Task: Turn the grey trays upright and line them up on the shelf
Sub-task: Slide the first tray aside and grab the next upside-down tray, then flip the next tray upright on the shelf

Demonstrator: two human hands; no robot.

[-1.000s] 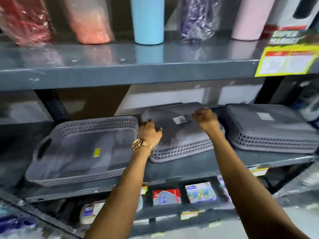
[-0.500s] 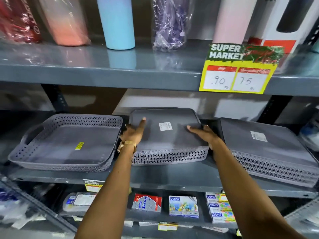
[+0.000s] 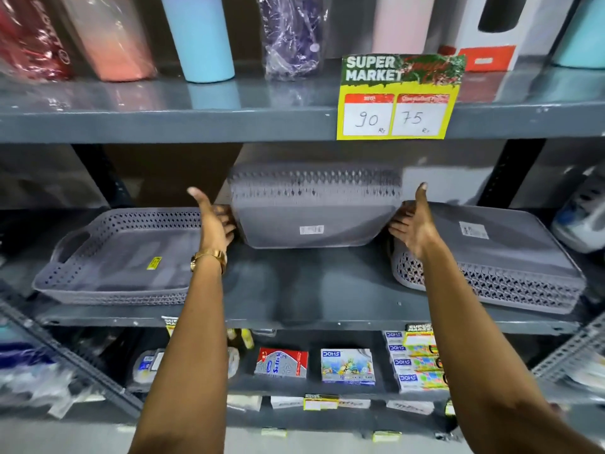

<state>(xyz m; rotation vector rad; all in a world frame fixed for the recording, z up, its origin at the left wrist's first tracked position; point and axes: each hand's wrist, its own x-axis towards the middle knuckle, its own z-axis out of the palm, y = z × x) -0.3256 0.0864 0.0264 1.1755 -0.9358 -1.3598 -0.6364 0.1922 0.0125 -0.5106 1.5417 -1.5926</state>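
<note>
Tilted grey tray (image 3: 314, 208) between both hands (image 3: 216, 221)

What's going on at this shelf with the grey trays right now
A person is sorting grey trays on a shop shelf. The left hand and right hand grip the sides of the middle tray stack, which is tipped up mid-flip with its barcoded base facing the camera. The left stack already sits upright, open side up. The right stack lies upside down, not yet turned.
</note>
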